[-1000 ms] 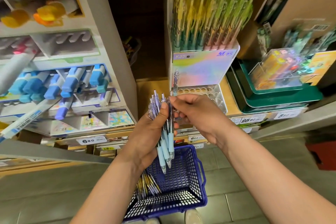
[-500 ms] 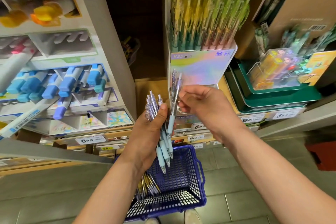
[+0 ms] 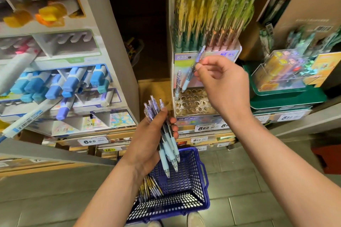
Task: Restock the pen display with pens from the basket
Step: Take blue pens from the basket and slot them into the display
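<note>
Pinching one pen [image 3: 191,72], right hand [image 3: 221,83] tilts it over the pen display [image 3: 193,104], tip maybe touching a hole [image 3: 184,91]; straighten it first, while left hand [image 3: 147,142] grips spare pens [image 3: 166,145] below it.

free: we see most holes of the lower tray [image 3: 193,104] open | blocked: one standing pen [image 3: 178,82] fills a hole at its left edge | above: upper pen rows [image 3: 212,16] stand packed | right: green trays [image 3: 287,100] near
</note>
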Demonstrator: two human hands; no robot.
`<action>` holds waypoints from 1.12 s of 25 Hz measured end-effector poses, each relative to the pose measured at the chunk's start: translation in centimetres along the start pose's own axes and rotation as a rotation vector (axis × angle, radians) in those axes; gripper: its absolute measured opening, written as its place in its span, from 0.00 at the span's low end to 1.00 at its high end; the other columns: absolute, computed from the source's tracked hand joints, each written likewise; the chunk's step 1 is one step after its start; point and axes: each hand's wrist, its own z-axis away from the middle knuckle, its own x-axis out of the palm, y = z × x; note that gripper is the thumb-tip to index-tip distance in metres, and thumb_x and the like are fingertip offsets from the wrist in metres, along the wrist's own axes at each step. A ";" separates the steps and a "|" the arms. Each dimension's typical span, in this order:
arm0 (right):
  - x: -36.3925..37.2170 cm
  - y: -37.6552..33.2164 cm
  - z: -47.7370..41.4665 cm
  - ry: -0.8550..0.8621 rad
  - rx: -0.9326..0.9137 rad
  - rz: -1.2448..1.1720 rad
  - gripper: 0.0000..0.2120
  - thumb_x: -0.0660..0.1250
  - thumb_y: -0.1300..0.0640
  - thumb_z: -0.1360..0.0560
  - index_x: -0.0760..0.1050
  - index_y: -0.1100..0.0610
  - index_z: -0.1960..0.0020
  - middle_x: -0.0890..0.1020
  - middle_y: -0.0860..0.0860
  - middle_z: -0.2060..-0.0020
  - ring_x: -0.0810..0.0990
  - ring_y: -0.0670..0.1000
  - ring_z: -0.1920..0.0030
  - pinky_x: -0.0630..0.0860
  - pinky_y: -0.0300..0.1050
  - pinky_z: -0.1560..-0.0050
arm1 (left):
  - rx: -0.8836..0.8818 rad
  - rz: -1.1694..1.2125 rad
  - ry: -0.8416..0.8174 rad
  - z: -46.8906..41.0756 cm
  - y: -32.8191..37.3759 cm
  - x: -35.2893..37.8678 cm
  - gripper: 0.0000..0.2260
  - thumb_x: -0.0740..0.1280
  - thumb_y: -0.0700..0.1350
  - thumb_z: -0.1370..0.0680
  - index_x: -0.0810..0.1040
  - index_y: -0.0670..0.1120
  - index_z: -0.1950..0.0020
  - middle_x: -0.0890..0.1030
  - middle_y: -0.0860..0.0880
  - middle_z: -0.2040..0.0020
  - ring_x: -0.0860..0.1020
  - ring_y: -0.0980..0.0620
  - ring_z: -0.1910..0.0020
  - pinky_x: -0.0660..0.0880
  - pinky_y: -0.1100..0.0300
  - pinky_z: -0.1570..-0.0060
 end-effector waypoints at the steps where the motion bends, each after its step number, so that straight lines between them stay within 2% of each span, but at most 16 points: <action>1: 0.3 0.2 0.2 -0.006 -0.021 0.027 0.03 0.72 0.55 0.23 0.80 0.47 0.53 0.84 0.41 0.62 0.84 0.39 0.58 0.81 0.35 0.52 | 0.002 -0.002 0.000 0.0 0.0 0.1 0.07 0.66 0.47 0.16 0.78 0.44 0.45 0.78 0.45 0.58 0.76 0.49 0.63 0.77 0.56 0.60; 3: 0.8 0.6 0.6 -0.028 -0.081 0.106 0.05 0.73 0.55 0.23 0.80 0.46 0.52 0.81 0.36 0.63 0.82 0.35 0.58 0.75 0.23 0.56 | 0.004 -0.011 -0.005 0.0 0.0 0.1 0.06 0.66 0.46 0.16 0.78 0.44 0.44 0.78 0.45 0.58 0.76 0.49 0.63 0.77 0.56 0.61; 5: 1.2 1.3 1.0 -0.074 -0.118 0.197 0.03 0.73 0.56 0.24 0.82 0.49 0.51 0.79 0.35 0.65 0.79 0.31 0.61 0.70 0.19 0.59 | 0.004 -0.025 0.003 0.0 0.0 0.0 0.06 0.66 0.45 0.17 0.78 0.43 0.43 0.79 0.44 0.58 0.77 0.49 0.62 0.78 0.56 0.60; 7: 1.5 1.8 1.3 -0.124 -0.131 0.290 0.03 0.73 0.56 0.24 0.83 0.53 0.51 0.79 0.38 0.65 0.78 0.32 0.65 0.69 0.18 0.60 | 0.008 -0.057 0.011 -0.1 0.0 -0.1 0.05 0.66 0.45 0.17 0.78 0.44 0.45 0.80 0.44 0.57 0.77 0.49 0.62 0.77 0.55 0.59; 10: 1.6 1.9 1.1 -0.168 -0.111 0.345 0.03 0.72 0.54 0.24 0.82 0.52 0.52 0.81 0.42 0.65 0.80 0.38 0.64 0.70 0.19 0.61 | 0.020 -0.104 0.008 -0.1 -0.1 -0.1 0.06 0.67 0.45 0.17 0.78 0.43 0.44 0.79 0.45 0.57 0.76 0.50 0.62 0.75 0.54 0.58; 14: 1.4 1.5 1.8 -0.203 0.037 0.376 0.07 0.73 0.47 0.25 0.80 0.49 0.57 0.80 0.40 0.68 0.80 0.38 0.64 0.69 0.22 0.66 | 0.051 -0.128 -0.005 -0.3 -0.2 -0.1 0.08 0.67 0.45 0.17 0.78 0.41 0.43 0.78 0.44 0.56 0.75 0.51 0.62 0.75 0.56 0.60; 16: 1.5 1.3 3.1 -0.304 0.181 0.237 0.10 0.73 0.43 0.26 0.81 0.49 0.60 0.81 0.43 0.70 0.81 0.37 0.62 0.71 0.23 0.65 | 0.066 -0.142 -0.023 -0.3 -0.2 -0.1 0.09 0.67 0.45 0.18 0.79 0.41 0.43 0.79 0.45 0.56 0.76 0.51 0.62 0.75 0.56 0.60; 17: 1.6 0.9 3.8 -0.413 0.287 0.118 0.11 0.73 0.42 0.27 0.83 0.49 0.59 0.83 0.44 0.68 0.83 0.39 0.63 0.75 0.26 0.61 | 0.072 -0.158 -0.044 -0.3 -0.3 -0.1 0.10 0.67 0.46 0.19 0.80 0.41 0.42 0.80 0.45 0.57 0.76 0.52 0.63 0.76 0.57 0.60; 18: 1.8 0.6 4.3 -0.525 0.385 0.012 0.11 0.73 0.41 0.27 0.84 0.48 0.57 0.84 0.45 0.67 0.85 0.43 0.63 0.81 0.34 0.55 | 0.077 -0.180 -0.067 -0.2 -0.3 -0.1 0.11 0.68 0.47 0.20 0.81 0.42 0.42 0.81 0.46 0.58 0.77 0.53 0.63 0.77 0.59 0.61; 20: 2.0 0.4 4.6 -0.620 0.485 -0.062 0.11 0.74 0.41 0.27 0.85 0.47 0.55 0.86 0.49 0.63 0.86 0.49 0.62 0.84 0.46 0.49 | 0.086 -0.222 -0.092 0.0 -0.4 -0.1 0.12 0.68 0.49 0.22 0.83 0.44 0.42 0.83 0.48 0.59 0.78 0.54 0.63 0.78 0.61 0.62; 22: 2.2 0.3 4.3 -0.602 0.541 -0.114 0.09 0.74 0.44 0.26 0.85 0.50 0.53 0.86 0.51 0.63 0.83 0.48 0.64 0.84 0.48 0.49 | 0.096 -0.238 -0.088 0.2 -0.4 -0.2 0.10 0.69 0.48 0.22 0.84 0.45 0.45 0.84 0.48 0.57 0.79 0.54 0.63 0.79 0.61 0.61; 24: 2.1 0.3 4.0 -0.544 0.579 -0.235 0.07 0.72 0.49 0.23 0.84 0.50 0.49 0.84 0.49 0.64 0.80 0.49 0.66 0.85 0.45 0.57 | 0.084 -0.218 -0.081 0.3 -0.5 -0.3 0.10 0.69 0.47 0.21 0.84 0.45 0.44 0.85 0.47 0.54 0.81 0.54 0.61 0.80 0.61 0.60; 26: 1.8 0.2 4.1 -0.481 0.579 -0.302 0.06 0.72 0.52 0.23 0.84 0.50 0.46 0.83 0.46 0.67 0.81 0.49 0.68 0.83 0.41 0.63 | 0.070 -0.198 -0.089 0.3 -0.5 -0.5 0.11 0.68 0.46 0.20 0.83 0.43 0.41 0.85 0.46 0.53 0.82 0.53 0.61 0.80 0.60 0.59; 28: 1.6 0.1 4.2 -0.472 0.569 -0.286 0.07 0.75 0.55 0.26 0.83 0.50 0.48 0.86 0.47 0.65 0.85 0.51 0.66 0.84 0.43 0.59 | 0.080 -0.209 -0.082 0.3 -0.6 -0.5 0.11 0.67 0.46 0.19 0.82 0.41 0.41 0.84 0.46 0.54 0.80 0.52 0.61 0.79 0.60 0.60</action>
